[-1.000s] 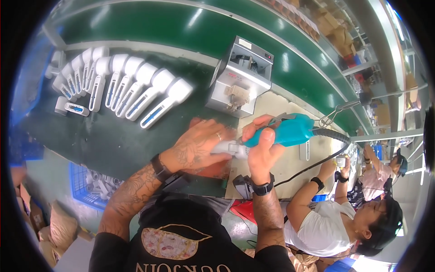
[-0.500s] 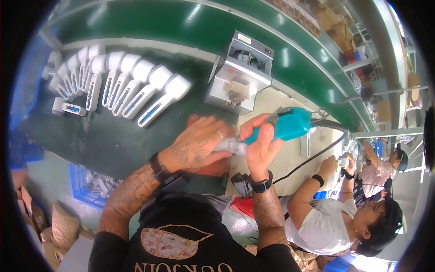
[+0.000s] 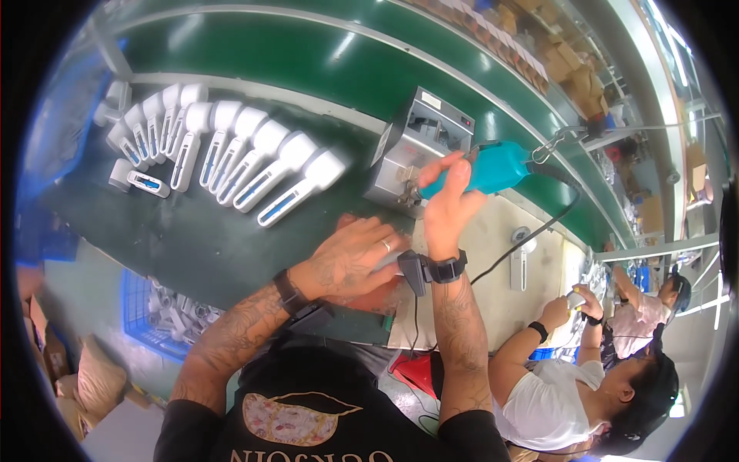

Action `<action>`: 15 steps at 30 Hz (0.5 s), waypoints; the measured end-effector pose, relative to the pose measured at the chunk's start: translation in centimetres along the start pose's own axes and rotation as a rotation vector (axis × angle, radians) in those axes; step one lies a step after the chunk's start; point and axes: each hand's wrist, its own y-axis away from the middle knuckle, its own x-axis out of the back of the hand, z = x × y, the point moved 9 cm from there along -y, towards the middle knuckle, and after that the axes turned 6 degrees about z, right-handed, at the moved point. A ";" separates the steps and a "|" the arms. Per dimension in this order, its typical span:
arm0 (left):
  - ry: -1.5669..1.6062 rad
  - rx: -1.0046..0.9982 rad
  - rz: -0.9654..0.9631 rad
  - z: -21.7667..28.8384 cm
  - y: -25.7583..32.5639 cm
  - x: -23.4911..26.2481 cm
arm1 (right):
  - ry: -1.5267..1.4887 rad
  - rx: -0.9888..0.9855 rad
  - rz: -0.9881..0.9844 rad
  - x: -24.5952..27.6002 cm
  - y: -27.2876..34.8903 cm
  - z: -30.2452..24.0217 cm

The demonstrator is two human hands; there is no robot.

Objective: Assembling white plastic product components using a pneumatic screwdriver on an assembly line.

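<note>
My left hand (image 3: pixel 354 258) lies over a white plastic piece (image 3: pixel 390 271) on a reddish mat (image 3: pixel 377 299) and keeps hold of it; most of the piece is covered by the fingers. In my right hand (image 3: pixel 453 204) is a teal electric screwdriver (image 3: pixel 496 168), gripped near its front end. The screwdriver's tip is at the front of a grey metal screw feeder (image 3: pixel 391 162) at the back of the bench; whether it touches there I cannot tell.
Several white handles with blue strips (image 3: pixel 289 200) fan out at the left. The screwdriver's black cable (image 3: pixel 531 235) crosses a pale board (image 3: pixel 485 269). A white part (image 3: pixel 521 262) lies there. A co-worker (image 3: pixel 554 385) works close by on the right. A blue crate (image 3: pixel 138 335) stands lower left.
My right hand has lifted the screwdriver off the white piece and carried it up and away to the screw feeder. The left hand stays on the piece. The whole view has shifted slightly.
</note>
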 end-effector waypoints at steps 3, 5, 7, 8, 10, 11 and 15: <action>-0.011 -0.013 -0.008 0.1 0.1 0.3 | 0.008 -0.071 -0.017 -0.2 0.2 -0.2; -0.022 -0.003 -0.016 -0.1 0.1 0.5 | 0.060 -0.100 -0.030 -0.3 0.5 -1.1; -0.037 0.013 -0.017 -0.3 0.1 0.2 | 0.054 -0.186 -0.076 -0.4 1.5 -1.6; -0.021 0.014 -0.011 -0.5 0.1 0.2 | 0.053 -0.191 -0.080 0.0 2.2 -2.1; 0.002 0.020 -0.008 -0.6 0.1 -0.1 | -0.097 -0.217 0.029 2.5 4.1 -3.5; 0.008 -0.005 0.004 -0.2 0.0 0.2 | -0.102 -0.233 0.023 3.1 5.0 -4.2; -0.038 -0.012 -0.027 -0.2 -0.1 -0.2 | -0.073 -0.240 -0.010 4.7 7.3 -5.3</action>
